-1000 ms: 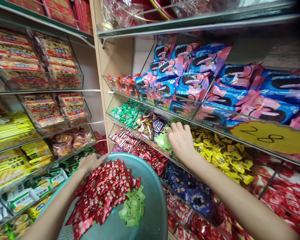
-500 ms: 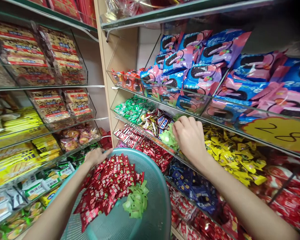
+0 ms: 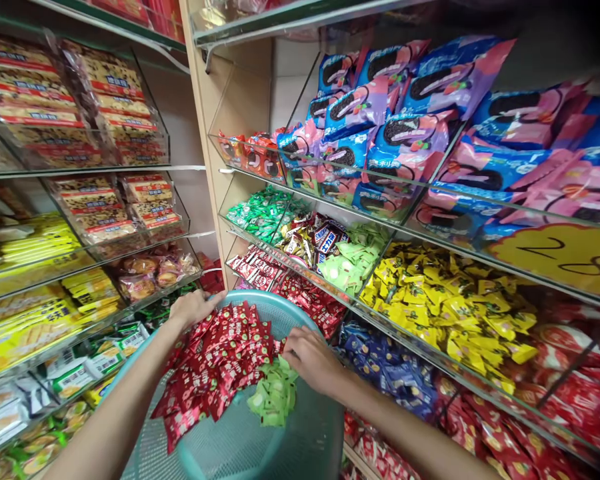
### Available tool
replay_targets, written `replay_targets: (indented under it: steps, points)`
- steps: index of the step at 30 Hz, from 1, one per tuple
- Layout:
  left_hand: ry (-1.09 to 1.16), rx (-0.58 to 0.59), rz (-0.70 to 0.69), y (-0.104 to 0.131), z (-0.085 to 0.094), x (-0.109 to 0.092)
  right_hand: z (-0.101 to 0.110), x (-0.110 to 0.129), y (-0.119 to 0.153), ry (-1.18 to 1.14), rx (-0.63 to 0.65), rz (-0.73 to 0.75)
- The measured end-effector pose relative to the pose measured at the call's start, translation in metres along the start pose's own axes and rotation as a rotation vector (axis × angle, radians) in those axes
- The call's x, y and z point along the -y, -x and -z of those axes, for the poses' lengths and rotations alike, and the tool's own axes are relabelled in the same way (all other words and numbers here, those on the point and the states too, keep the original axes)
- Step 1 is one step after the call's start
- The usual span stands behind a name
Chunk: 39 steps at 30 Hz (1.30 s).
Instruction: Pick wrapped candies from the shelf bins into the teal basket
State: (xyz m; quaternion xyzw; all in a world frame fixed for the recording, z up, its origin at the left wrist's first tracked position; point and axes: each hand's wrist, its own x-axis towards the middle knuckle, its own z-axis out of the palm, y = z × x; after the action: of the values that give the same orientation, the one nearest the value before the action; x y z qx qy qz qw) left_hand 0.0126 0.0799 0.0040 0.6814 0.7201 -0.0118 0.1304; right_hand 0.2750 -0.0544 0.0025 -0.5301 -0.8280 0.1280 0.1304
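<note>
Head view: my left fingers (image 3: 196, 309) clamp the rim of the round teal plastic basket (image 3: 325, 427), below the shelves. My right fingers (image 3: 294, 348) curl together over it, just beside the light-green wrapped packets (image 3: 274, 393); whether they grip anything, I cannot tell.

Shows tiered glass shelves (image 3: 85, 175) at left and more glass shelving (image 3: 370, 20) at right, meeting at a pale wood-grain upright panel (image 3: 206, 113). Has slanted clear bins with transparent dividers (image 3: 153, 100). Reveals a plain off-white back wall (image 3: 295, 67) behind the right shelving. Glints along glass edges, darkening toward the upper right.
</note>
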Motion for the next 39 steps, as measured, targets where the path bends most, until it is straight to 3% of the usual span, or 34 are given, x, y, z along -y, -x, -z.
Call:
replay_targets:
  steps: [5,9,12,16,20,22,25,39]
  points:
    - [0.009,0.004,-0.011,-0.003,-0.004,0.002,-0.011,-0.003,-0.005,0.015,0.028,-0.036]
    - [0.022,-0.002,-0.015,-0.008,-0.008,0.006,0.006,0.003,-0.001,0.016,-0.076,0.003]
    - [0.017,-0.011,-0.018,-0.010,-0.009,0.007,0.042,0.007,0.004,0.002,-0.180,0.063]
    - [0.017,-0.006,-0.019,-0.007,-0.005,0.004,0.111,0.002,0.003,0.170,-0.332,0.080]
    - [0.025,0.007,-0.011,-0.003,-0.001,0.000,0.154,-0.010,-0.001,0.606,-0.438,-0.119]
    - [0.030,0.005,0.001,-0.002,0.000,-0.001,0.157,-0.013,-0.003,0.760,-0.424,-0.199]
    - [0.033,0.005,-0.007,-0.003,-0.001,0.001,0.149,-0.017,-0.005,0.837,-0.379,-0.207]
    - [0.017,0.005,-0.003,-0.007,-0.007,0.003,0.138,-0.028,-0.005,0.744,-0.427,-0.201]
